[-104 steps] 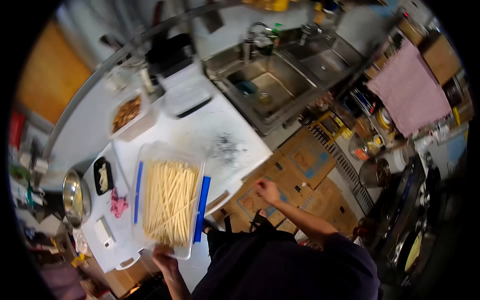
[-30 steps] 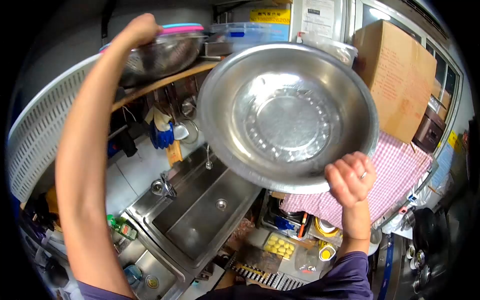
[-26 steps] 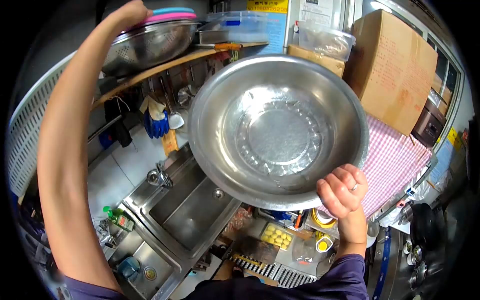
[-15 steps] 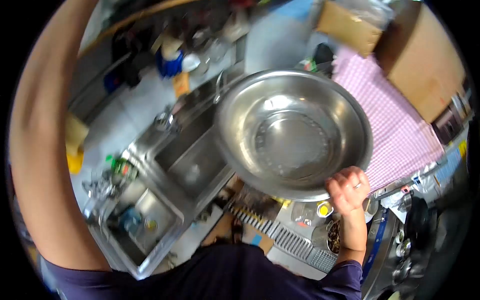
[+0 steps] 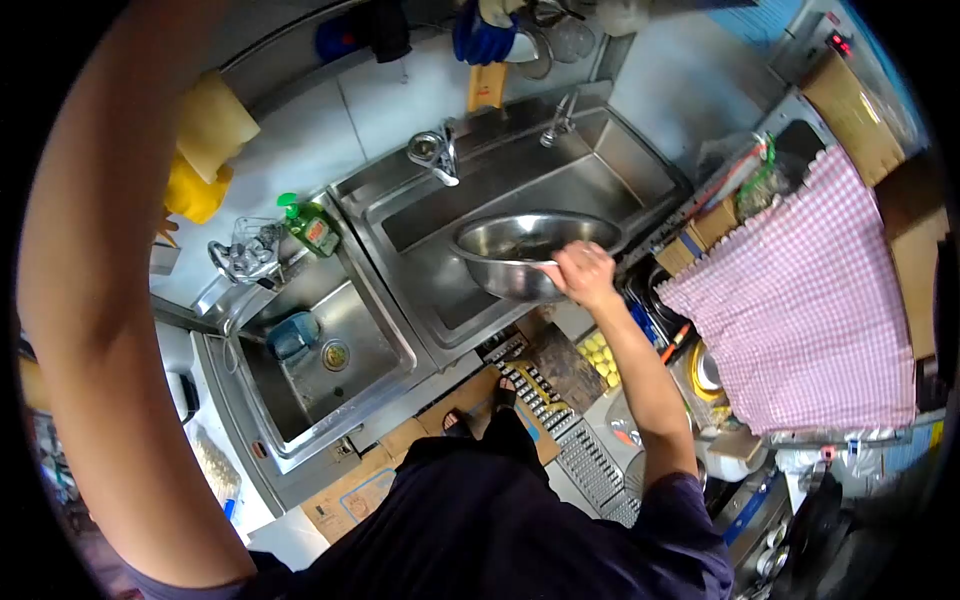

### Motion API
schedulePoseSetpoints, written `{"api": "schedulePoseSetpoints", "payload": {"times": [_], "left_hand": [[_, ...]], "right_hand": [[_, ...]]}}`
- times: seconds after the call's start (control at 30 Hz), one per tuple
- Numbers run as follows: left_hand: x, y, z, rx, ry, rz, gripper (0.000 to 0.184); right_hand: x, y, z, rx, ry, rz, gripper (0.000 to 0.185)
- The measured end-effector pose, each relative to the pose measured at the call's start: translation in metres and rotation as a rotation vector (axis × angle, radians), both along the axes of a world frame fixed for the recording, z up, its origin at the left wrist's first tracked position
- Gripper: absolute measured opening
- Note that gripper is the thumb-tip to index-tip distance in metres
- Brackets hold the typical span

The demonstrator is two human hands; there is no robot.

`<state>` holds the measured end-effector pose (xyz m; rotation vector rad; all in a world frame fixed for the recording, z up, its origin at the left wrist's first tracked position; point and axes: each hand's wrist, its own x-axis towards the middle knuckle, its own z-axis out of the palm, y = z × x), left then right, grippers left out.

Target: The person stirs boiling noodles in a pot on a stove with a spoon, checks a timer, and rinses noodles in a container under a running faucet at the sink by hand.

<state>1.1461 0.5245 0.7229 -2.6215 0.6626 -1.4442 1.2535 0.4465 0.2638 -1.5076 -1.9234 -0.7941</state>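
Note:
A large stainless steel basin [image 5: 512, 280] is held over the front part of the bigger sink [image 5: 440, 290], tilted a little. My right hand [image 5: 585, 270] is closed on its near right rim, the thumb along the outside wall. Whether the basin touches the sink, I cannot tell. My left arm reaches up along the left edge of the view, and the left hand itself is out of the picture. A faucet [image 5: 437, 155] stands behind the sink, with a second tap [image 5: 560, 122] to its right.
The small sink [image 5: 390, 345] on the left holds a blue scoop-like container [image 5: 292, 336]. Behind it stands a green soap bottle [image 5: 312, 228]. Pink checked cloth [image 5: 800, 310] covers things on the right. Yellow pieces [image 5: 597, 360] sit low beside a metal floor grate [image 5: 590, 465].
The basin has moved down and away from me, from close to the camera to the sink, with my right hand still on its rim. The view has shifted too.

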Motion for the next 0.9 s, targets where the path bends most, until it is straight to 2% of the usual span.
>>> {"api": "schedulePoseSetpoints", "payload": {"times": [0.1,0.17,0.23,0.27,0.3,0.33,0.37,0.4,0.47,0.5,0.53,0.6,0.7,0.77,0.8,0.87,0.9], "left_hand": [[0.026,0.012,-0.031,-0.113,0.030,-0.097,0.019],[0.047,0.013,-0.057,-0.135,0.052,-0.130,0.018],[0.070,0.030,-0.103,-0.153,0.051,-0.158,0.017],[0.088,0.042,-0.133,-0.162,0.049,-0.190,0.017],[0.104,0.062,-0.174,0.004,-0.150,-0.186,0.020],[0.128,0.073,-0.199,-0.102,0.005,-0.158,0.015],[0.129,0.080,-0.246,-0.185,0.141,-0.150,0.025],[0.140,0.091,-0.289,-0.260,0.303,-0.125,0.027],[0.166,0.119,-0.377,-0.199,0.352,-0.082,0.034],[0.166,0.127,-0.419,-0.203,0.424,0.031,0.031],[0.172,0.142,-0.467,-0.292,0.459,-0.042,0.024],[0.183,0.147,-0.537,-0.385,0.557,0.069,0.018],[0.200,0.170,-0.629,-0.466,0.703,0.093,0.022],[0.215,0.187,-0.692,-0.489,0.778,0.142,0.023],[0.221,0.191,-0.715,-0.495,0.848,0.196,0.025],[0.241,0.201,-0.757,-0.515,0.883,0.259,0.023],[0.251,0.205,-0.774,-0.515,0.917,0.318,0.020]], "right_hand": [[0.006,0.091,-0.052,-0.096,0.075,0.012,0.028],[0.012,0.139,-0.107,-0.330,0.188,-0.073,0.024],[0.012,0.174,-0.169,-0.625,0.435,-0.090,0.024],[0.011,0.184,-0.213,-0.545,0.404,0.001,0.026],[0.006,0.183,-0.249,-0.486,0.376,0.083,0.028],[0.020,0.198,-0.250,-0.547,0.375,0.130,0.024],[0.010,0.192,-0.266,-0.636,0.383,0.160,0.023],[0.007,0.193,-0.290,-0.624,0.430,0.132,0.021],[0.003,0.197,-0.320,-0.498,0.716,0.073,0.020],[0.001,0.199,-0.335,-0.416,0.858,0.058,0.019],[-0.001,0.205,-0.347,-0.345,1.215,0.160,0.027],[0.003,0.207,-0.373,-0.253,1.582,0.247,0.039],[0.000,0.203,-0.424,-0.474,1.549,0.138,0.035],[-0.001,0.211,-0.445,-0.622,1.516,0.090,0.033],[0.003,0.213,-0.439,-0.641,1.515,0.083,0.033],[0.004,0.215,-0.425,-1.197,1.135,-0.045,0.042],[-0.017,0.221,-0.453,-1.227,1.125,-0.043,0.042]]}}
